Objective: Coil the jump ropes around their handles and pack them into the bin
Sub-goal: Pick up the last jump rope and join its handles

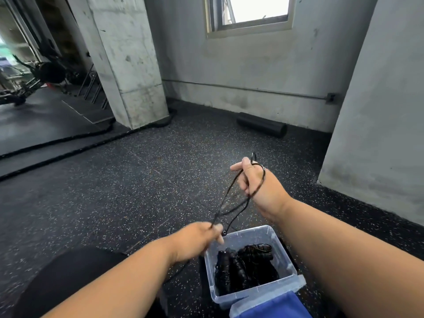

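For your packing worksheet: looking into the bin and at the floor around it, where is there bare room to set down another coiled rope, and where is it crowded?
Inside the clear bin, the far end, nearest the left hand, is bare. The middle and near end are crowded with coiled ropes. The speckled floor left of the bin is open.

We see a black foam roller [261, 126] by the grey wall [241, 65], a concrete pillar [128, 65], 1 window [250, 14] and thick battle ropes [68, 143].

Dim, soft daylight from the overexposed window [253, 10]; edges bend outward.
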`<state>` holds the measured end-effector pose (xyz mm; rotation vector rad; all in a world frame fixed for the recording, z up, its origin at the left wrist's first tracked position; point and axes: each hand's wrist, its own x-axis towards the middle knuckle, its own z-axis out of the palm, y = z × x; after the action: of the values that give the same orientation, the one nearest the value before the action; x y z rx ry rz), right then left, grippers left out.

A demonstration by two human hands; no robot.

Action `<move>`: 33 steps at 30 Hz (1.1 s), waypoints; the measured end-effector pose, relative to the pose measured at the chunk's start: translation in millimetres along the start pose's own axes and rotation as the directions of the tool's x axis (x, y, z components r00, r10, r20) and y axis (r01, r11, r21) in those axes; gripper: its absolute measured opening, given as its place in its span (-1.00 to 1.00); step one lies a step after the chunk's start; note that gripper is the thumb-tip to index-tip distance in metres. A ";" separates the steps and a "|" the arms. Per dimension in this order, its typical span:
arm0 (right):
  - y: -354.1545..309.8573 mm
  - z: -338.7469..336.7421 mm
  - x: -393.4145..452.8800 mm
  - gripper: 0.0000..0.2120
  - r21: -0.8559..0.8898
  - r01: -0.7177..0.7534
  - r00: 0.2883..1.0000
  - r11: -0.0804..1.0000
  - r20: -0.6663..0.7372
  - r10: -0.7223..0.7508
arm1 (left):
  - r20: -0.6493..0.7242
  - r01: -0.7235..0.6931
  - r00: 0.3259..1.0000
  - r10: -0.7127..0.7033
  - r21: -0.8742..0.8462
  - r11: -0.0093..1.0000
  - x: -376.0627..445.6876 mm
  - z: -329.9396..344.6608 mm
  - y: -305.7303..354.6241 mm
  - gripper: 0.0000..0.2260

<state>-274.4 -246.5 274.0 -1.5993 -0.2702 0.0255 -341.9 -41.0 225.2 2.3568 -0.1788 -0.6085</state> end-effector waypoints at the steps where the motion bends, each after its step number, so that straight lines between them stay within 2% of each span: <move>1: -0.5 -5.5 2.2 -0.62 -0.011 -0.026 1.000 1.000 -0.004 0.026 | -0.076 -0.011 0.997 0.009 -0.031 0.999 -0.3 -8.1 1.2 -0.57; 3: 0.8 -11.3 2.7 -0.76 -0.004 -0.114 0.993 0.993 0.017 0.114 | -0.190 -0.032 0.982 -0.023 -0.283 0.958 -2.4 -23.5 10.0 -0.59; 5: 4.1 -7.8 -1.5 -0.65 0.050 -0.210 0.976 0.976 0.073 0.206 | -0.218 -0.080 0.975 -0.051 -0.553 0.829 -5.7 -37.3 30.4 -0.64; 6: 5.7 -3.1 -4.7 -0.58 0.054 -0.244 0.965 0.968 0.112 0.237 | -0.225 -0.117 0.974 -0.036 -0.628 0.769 -8.5 -44.3 41.9 -0.66; 10: 10.6 19.2 -17.6 -0.57 -0.026 -0.227 0.902 0.974 0.371 0.220 | -0.271 -0.276 0.957 0.101 -0.750 0.601 -18.7 -67.5 103.0 -0.69; 13: 10.6 36.7 -30.4 -0.64 -0.074 -0.167 0.826 0.983 0.534 0.181 | -0.260 -0.308 0.951 0.167 -0.838 0.451 -20.8 -78.7 144.0 -0.70; 15: 6.6 45.0 -37.7 -0.75 -0.088 -0.160 0.799 0.983 0.574 0.182 | -0.262 -0.314 0.946 0.192 -0.888 0.337 -19.2 -86.4 165.6 -0.71; 17: 3.3 48.3 -41.3 -0.85 -0.123 -0.123 0.801 0.985 0.574 0.172 | -0.264 -0.310 0.942 0.207 -0.920 0.238 -16.1 -93.7 180.7 -0.70; 19: 0.0 47.4 -42.3 -0.75 -0.198 -0.071 0.841 0.978 0.515 0.166 | -0.278 -0.319 0.938 0.205 -0.925 0.204 -13.1 -99.5 184.8 -0.70; 21: -3.8 41.9 -39.5 -0.63 -0.218 -0.089 0.912 0.972 0.376 0.168 | -0.295 -0.340 0.936 0.193 -0.900 0.272 -11.2 -100.0 174.1 -0.70; 24: -9.6 23.0 -26.8 -0.61 -0.083 -0.142 0.967 0.986 0.203 0.156 | -0.349 -0.370 0.926 0.144 -0.766 0.526 -12.4 -85.5 134.6 -0.64; 27: -16.3 5.3 -13.6 -0.60 0.071 -0.129 0.984 0.989 0.132 0.119 | -0.386 -0.323 0.911 0.143 -0.454 0.831 -16.7 -47.5 81.4 -0.65; 28: -19.2 2.5 -11.5 -0.60 0.114 -0.129 0.985 0.985 0.129 0.114 | -0.384 -0.281 0.913 0.139 -0.344 0.896 -15.7 -31.9 64.3 -0.65; 30: -23.5 2.0 -9.5 -0.60 0.180 -0.128 0.985 0.975 0.142 0.103 | -0.360 -0.202 0.927 0.108 -0.235 0.951 -10.2 -4.0 33.7 -0.66; 33: -32.5 5.5 -11.0 -0.60 0.222 -0.110 0.985 0.969 0.155 0.076 | -0.267 -0.063 0.964 0.006 -0.204 0.977 5.4 18.8 5.2 -0.84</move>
<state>-291.2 -242.5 304.2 -1.3793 -0.2945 0.2393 -345.8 -57.6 214.3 2.1962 -0.0320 -0.2746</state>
